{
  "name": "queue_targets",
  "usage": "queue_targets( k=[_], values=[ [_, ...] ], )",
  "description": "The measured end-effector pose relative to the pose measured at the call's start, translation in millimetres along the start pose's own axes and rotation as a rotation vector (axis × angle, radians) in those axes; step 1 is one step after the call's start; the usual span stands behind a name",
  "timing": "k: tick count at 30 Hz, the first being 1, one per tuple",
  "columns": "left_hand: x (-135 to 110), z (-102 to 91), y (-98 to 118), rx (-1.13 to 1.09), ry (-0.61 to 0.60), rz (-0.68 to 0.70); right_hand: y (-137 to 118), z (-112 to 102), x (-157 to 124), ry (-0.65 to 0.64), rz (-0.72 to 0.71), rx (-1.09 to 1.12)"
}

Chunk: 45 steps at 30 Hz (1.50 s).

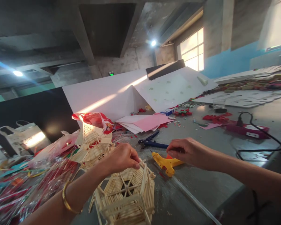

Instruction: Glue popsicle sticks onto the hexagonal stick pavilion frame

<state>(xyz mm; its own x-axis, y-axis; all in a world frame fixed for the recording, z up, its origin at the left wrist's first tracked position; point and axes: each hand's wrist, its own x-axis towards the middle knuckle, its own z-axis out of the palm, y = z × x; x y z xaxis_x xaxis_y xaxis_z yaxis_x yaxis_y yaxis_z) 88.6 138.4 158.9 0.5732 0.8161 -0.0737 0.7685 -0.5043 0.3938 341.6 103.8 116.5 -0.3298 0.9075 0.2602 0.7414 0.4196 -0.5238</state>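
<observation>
At far left in my reach stands a stick tower [93, 145]. My left hand [125, 157] is next: thumb and forefinger pinched, apparently on a short stick [143, 162] at the upper edge of the hexagonal stick frame [125, 195], which sits below on the table. Further right is the yellow glue gun [167, 164], my right hand [187, 152] curled at its handle; I can't tell whether it grips. I judge this 1 stick's placing; next calls for steady pressure, nozzle clear.

The right grip [189, 152] is at a yellow glue gun [161, 160].
</observation>
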Motion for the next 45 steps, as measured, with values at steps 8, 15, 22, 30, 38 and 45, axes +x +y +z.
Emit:
queue_targets(
  k=[8, 15, 22, 30, 38, 45],
  values=[
    [-3, 1.5, 4, 0.017, -0.012, 0.015, 6, 5, 2, -0.008, -0.048, -0.041],
    [-5, 0.9, 7, 0.049, -0.001, 0.029, 7, 6, 4, -0.03, -0.019, -0.034],
    [-7, 2.2, 7, 0.11, 0.004, 0.074, 7, 6, 5, -0.035, 0.011, -0.029],
    [-7, 3.7, 7, 0.164, -0.004, 0.081, 13, 8, 9, -0.053, 0.009, -0.073],
    [-5, 1.1, 10, 0.214, -0.014, 0.085, 29, 15, 16, -0.048, -0.118, -0.239],
    [-5, -3.4, 16, 0.24, -0.038, 0.09, 39, 17, 15, -0.229, -0.29, -0.322]
  ],
)
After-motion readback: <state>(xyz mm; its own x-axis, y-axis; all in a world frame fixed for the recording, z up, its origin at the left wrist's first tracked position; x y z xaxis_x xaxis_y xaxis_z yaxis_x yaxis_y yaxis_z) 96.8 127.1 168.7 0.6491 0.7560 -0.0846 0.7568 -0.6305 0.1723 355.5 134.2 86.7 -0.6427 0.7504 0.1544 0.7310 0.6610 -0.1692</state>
